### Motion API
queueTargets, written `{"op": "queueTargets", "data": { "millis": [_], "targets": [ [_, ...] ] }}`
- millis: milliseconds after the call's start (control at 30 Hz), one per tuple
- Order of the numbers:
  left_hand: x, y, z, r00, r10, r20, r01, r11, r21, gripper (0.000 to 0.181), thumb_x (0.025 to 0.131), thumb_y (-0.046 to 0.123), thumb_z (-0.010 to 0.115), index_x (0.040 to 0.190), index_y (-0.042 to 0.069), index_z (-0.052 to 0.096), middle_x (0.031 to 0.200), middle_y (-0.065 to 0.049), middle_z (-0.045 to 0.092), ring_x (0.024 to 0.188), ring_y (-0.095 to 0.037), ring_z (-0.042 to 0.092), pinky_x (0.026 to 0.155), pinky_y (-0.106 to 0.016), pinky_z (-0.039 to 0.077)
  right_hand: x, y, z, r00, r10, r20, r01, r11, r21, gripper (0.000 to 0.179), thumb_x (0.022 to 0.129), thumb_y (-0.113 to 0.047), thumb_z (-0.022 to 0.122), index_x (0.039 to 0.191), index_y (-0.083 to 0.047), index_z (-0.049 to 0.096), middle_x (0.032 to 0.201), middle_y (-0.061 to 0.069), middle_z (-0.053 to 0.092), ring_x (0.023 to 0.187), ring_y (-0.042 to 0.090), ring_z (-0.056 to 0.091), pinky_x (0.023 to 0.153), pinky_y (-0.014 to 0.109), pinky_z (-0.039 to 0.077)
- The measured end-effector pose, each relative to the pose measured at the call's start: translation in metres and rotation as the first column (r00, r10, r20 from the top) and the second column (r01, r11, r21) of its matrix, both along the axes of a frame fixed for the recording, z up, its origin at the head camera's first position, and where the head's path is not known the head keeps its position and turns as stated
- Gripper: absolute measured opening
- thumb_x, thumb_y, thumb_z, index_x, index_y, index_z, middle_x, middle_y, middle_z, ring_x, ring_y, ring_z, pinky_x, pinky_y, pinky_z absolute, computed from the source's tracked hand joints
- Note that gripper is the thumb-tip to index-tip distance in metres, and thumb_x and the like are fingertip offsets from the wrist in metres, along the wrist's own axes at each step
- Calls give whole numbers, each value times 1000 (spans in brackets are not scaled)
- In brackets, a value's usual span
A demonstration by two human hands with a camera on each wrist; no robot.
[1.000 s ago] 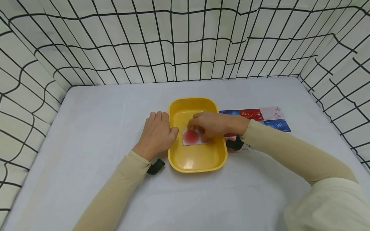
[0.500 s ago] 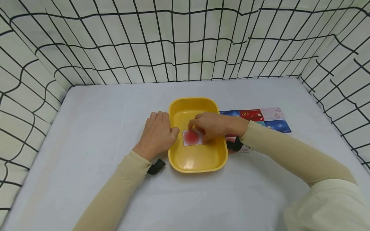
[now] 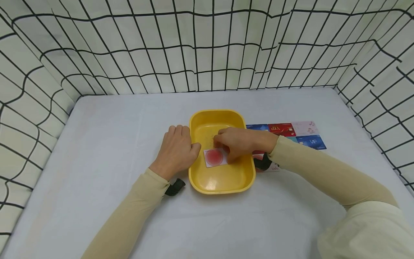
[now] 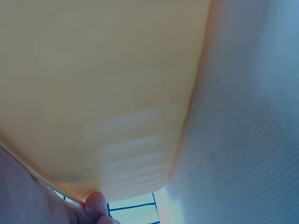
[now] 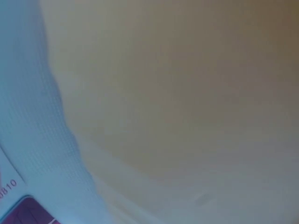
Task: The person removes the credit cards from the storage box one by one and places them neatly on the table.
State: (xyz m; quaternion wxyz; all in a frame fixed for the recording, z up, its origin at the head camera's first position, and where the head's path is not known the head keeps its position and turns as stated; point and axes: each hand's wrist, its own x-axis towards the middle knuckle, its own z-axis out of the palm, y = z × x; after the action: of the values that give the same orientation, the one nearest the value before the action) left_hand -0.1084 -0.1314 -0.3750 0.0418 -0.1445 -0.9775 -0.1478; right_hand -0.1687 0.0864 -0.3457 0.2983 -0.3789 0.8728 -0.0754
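Observation:
A yellow plastic tray (image 3: pixel 223 182) stands on the white-covered table. My left hand (image 3: pixel 176 153) grips its left rim, thumb over the edge and fingers along the outside; the left wrist view shows fingertips (image 4: pixel 96 204) at the tray's outer wall (image 4: pixel 93 93). Inside the tray, my right hand (image 3: pixel 237 142) holds a white card with a red circle (image 3: pixel 214 157) by its right end, which the fingers hide. The card sits slightly slanted close over the tray bottom. The tray's outer wall (image 5: pixel 187 116) fills most of the right wrist view, hiding the right fingers there.
Right of the tray lie several cards in rows, among them a red VIP card (image 3: pixel 280 128), a blue card (image 3: pixel 311 142) and a pale pink card (image 3: pixel 304 127). My right forearm covers some of them. A black wire grid (image 3: pixel 211 46) borders the table's back and sides.
The card with the red circle has shifted slightly toward me and tilted a little. My right fingers have drawn in at its right end. The left hand and tray stay put.

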Motion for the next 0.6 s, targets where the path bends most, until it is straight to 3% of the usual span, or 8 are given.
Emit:
{"op": "queueTargets", "data": {
  "millis": [600],
  "targets": [
    [1,0,1,1000,-4,0,4,1000,-3,26,92,25,50,90,-1,51,83,-13,46,86,-32,40,74,-37,32,2,2,0,1000,14,26,-13,998,-54,51,79,-24,89,120,-20,59,102,0,59,96,16,56,81,28,51]
  ]
}}
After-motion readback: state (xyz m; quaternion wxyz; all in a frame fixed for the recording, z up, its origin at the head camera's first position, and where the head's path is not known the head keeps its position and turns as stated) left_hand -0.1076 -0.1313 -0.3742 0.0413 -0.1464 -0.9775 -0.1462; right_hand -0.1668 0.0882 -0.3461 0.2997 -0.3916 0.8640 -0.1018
